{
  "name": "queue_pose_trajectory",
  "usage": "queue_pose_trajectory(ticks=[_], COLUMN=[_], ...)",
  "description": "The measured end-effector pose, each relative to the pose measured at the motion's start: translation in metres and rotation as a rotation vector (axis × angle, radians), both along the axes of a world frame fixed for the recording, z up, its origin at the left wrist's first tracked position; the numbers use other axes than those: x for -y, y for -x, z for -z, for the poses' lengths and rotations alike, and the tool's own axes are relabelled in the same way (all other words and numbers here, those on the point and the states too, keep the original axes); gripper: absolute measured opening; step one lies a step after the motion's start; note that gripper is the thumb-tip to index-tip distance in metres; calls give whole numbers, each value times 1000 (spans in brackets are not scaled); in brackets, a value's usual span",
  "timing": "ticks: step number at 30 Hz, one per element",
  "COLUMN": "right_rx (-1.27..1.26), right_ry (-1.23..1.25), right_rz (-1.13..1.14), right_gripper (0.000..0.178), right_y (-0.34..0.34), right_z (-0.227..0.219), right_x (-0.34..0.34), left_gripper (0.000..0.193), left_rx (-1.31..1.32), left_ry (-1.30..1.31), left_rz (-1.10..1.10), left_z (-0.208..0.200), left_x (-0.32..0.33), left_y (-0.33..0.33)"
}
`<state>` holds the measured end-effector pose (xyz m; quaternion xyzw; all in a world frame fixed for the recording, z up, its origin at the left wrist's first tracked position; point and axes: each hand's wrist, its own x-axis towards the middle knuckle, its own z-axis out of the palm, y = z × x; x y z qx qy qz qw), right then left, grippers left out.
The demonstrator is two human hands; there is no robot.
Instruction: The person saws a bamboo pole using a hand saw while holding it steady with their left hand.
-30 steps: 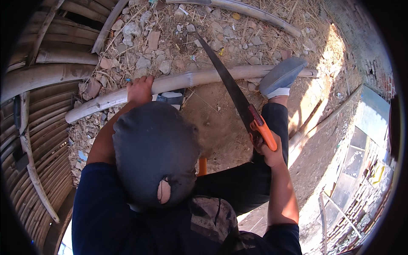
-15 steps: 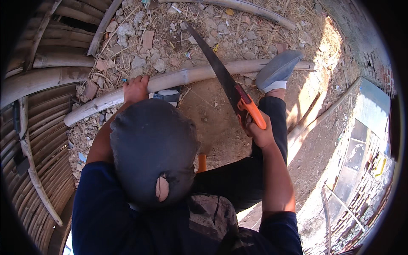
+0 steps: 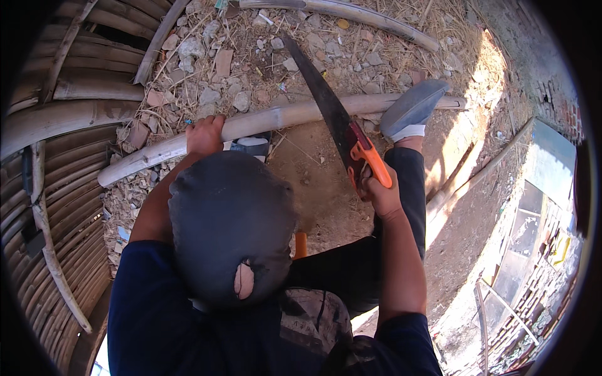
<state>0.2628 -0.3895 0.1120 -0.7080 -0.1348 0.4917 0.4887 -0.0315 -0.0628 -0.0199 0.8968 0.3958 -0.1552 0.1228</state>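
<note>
My right hand (image 3: 379, 188) is wrapped round the orange handle of a handsaw (image 3: 320, 91). Its long dark blade slants up and left across a pale bamboo pole (image 3: 282, 115); I cannot tell whether the teeth touch it. Farther left, my left hand (image 3: 205, 135) is closed over the same pole, fingers curled on its far side. My right foot, in a grey shoe (image 3: 414, 108), rests on the pole's right part. A large dark rounded shape (image 3: 232, 213) with a small hole, perhaps my raised knee, hides part of my left forearm. Another grey shoe (image 3: 251, 145) shows beside the pole.
A second bamboo pole (image 3: 351, 12) lies at the far side among stones, brick pieces and straw. A slatted bamboo wall (image 3: 69, 207) stands at left. An orange post-like piece (image 3: 301, 244) shows by my leg. Boards and a brick wall (image 3: 564, 106) line the right.
The saw has slid slightly, its blade tip now a little farther right in view, still in my right hand. My left hand keeps its hold on the pole. The whole view has shifted slightly.
</note>
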Motion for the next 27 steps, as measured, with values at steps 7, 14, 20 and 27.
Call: queue_pose_trajectory(ticks=[7,14,20,27], right_rx=[28,71,5,209], right_ry=[123,72,43,114], right_rz=[-38,-95,-39,-207], right_gripper=[10,11,16,8], right_y=[-11,-5,11,-3], right_z=[-82,-11,-66,-5], right_x=[32,-7,25,-53], left_gripper=[58,62,58,62], left_rx=[-10,-23,-7,16], left_ry=[-82,45,-45,-32], left_rz=[-42,-17,-20,-9], left_z=[-3,-18,-5,-10], left_x=[3,2,-1,3], left_y=[11,-5,10,4])
